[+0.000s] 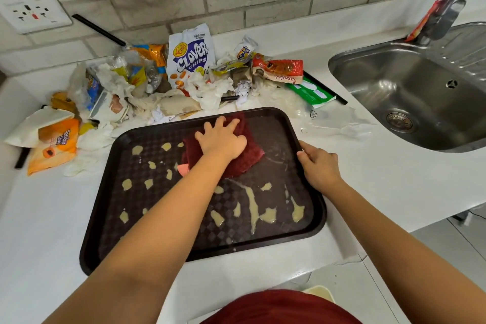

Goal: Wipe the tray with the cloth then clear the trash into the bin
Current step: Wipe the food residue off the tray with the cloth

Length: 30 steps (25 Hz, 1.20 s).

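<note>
Roughly early in the wipe, judging from the head view. Left hand (222, 139) presses flat, fingers spread, on the dark red cloth (252, 152) at the far middle of the tray (319, 216). Right hand (319, 166) grips the tray's right rim, fingers curled over the edge, steadying it. Tray sits on the white counter (394, 179), its near corner at the counter's front edge.

Done: patch to the right of the cloth looks smeared but mostly free of blobs. Left: pale spill blotches (252, 208) across the left and near half, untouched.

Trash pile (184, 79) (chip bags, wrappers, crumpled tissue) lies behind and left of the tray against the brick wall, nothing cleared. Bin not in view. Sink (410, 92) to the right.

So: wipe mostly undone, trash step not yet begun.
</note>
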Available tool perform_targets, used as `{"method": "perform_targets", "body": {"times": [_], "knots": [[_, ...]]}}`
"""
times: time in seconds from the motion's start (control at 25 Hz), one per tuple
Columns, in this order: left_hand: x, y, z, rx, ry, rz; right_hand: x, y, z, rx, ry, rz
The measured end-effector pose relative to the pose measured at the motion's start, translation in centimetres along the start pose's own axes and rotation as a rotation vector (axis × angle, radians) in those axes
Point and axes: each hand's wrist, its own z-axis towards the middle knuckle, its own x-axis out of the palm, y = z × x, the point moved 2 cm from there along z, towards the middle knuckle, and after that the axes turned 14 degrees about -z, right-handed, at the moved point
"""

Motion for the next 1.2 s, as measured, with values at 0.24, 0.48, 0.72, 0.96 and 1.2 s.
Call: {"method": "perform_targets", "body": {"times": [0.24, 0.48, 0.72, 0.96, 1.2], "knots": [[1.7, -5.2, -1.0, 0.244, 0.091, 0.027, -0.3, 0.4, -0.4, 0.002, -0.044, 0.048], [2.6, -3.0, -6.0, 0.489, 0.089, 0.038, -0.4, 0.4, -0.4, 0.028, -0.081, 0.062], [0.6, 3.5, -3.8, 0.173, -0.006, -0.007, -0.4, 0.3, -0.4, -0.006, -0.045, 0.062], [1.9, -0.7, -2.2, 0.289, -0.005, 0.023, -0.3, 0.3, -0.3, 0.024, -0.052, 0.078], [4.2, -4.1, -6.4, 0.604, 0.061, 0.023, -0.1, 0.2, -0.3, 0.045, -0.063, 0.117]]}}
